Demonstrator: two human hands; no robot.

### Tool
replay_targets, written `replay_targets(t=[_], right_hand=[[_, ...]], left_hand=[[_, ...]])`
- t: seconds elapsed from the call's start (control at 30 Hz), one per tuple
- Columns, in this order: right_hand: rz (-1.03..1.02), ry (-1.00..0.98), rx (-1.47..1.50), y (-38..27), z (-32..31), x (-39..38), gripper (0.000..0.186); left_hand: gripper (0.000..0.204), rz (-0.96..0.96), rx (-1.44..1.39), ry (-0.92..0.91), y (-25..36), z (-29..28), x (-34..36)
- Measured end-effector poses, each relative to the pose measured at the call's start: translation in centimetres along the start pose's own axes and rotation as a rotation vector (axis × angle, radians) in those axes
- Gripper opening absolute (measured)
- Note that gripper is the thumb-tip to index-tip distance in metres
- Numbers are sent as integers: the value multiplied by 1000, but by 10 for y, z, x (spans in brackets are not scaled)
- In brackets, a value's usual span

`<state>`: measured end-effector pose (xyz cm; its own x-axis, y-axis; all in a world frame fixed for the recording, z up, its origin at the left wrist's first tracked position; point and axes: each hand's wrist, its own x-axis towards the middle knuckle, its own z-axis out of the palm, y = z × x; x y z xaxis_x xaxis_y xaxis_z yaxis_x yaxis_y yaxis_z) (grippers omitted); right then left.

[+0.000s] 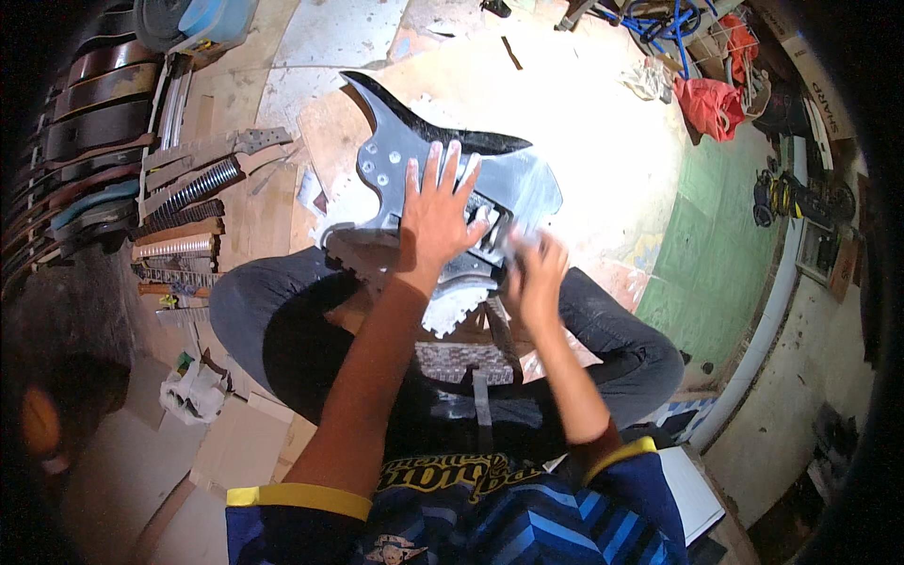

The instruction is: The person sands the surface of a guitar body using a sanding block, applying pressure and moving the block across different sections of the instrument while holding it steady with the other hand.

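Observation:
A grey and black electric guitar body (pixel 527 179) with pointed horns lies in front of my crossed legs, over a white foam mat (pixel 457 315) with jigsaw edges. My left hand (pixel 439 212) rests flat on its face, fingers spread, beside a dark cavity cut into the wood. On the cavity's other side, my right hand (pixel 539 273) is closed with curled fingers at the body's edge. Motion smears its fingertips, and what they hold, if anything, cannot be made out. Several round holes show in the body near the left horn.
Guitar bodies (pixel 99 99) are racked at the far left. Necks, files and a coil spring (pixel 202 184) lie nearer. A red cloth (pixel 708 108) and blue cable (pixel 664 28) sit at the back right. Another person (pixel 56 414) is partly visible at lower left, near cardboard (pixel 240 443).

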<state>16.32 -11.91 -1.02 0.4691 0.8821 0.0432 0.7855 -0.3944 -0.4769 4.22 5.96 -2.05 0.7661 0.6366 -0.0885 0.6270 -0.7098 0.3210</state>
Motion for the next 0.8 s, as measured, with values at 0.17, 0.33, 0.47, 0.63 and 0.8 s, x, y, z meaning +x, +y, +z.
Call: replay_targets(t=[0.17,0.33,0.47,0.63,0.8], right_hand=[[12,112,3,14,-12,62,50],[-57,30,10,23,7,5,53],[-135,-469,64,-5,-37,-93,50],[45,-226,260,2,-59,-97,49],[419,412,466,70,-48,-106,48]], left_hand=[[81,12,13,63,7,-5,1],[74,30,-31,111,6,3,4],[74,52,-1,146,10,11,28],[68,206,134,144,63,22,41],[64,564,126,-256,130,58,-44]])
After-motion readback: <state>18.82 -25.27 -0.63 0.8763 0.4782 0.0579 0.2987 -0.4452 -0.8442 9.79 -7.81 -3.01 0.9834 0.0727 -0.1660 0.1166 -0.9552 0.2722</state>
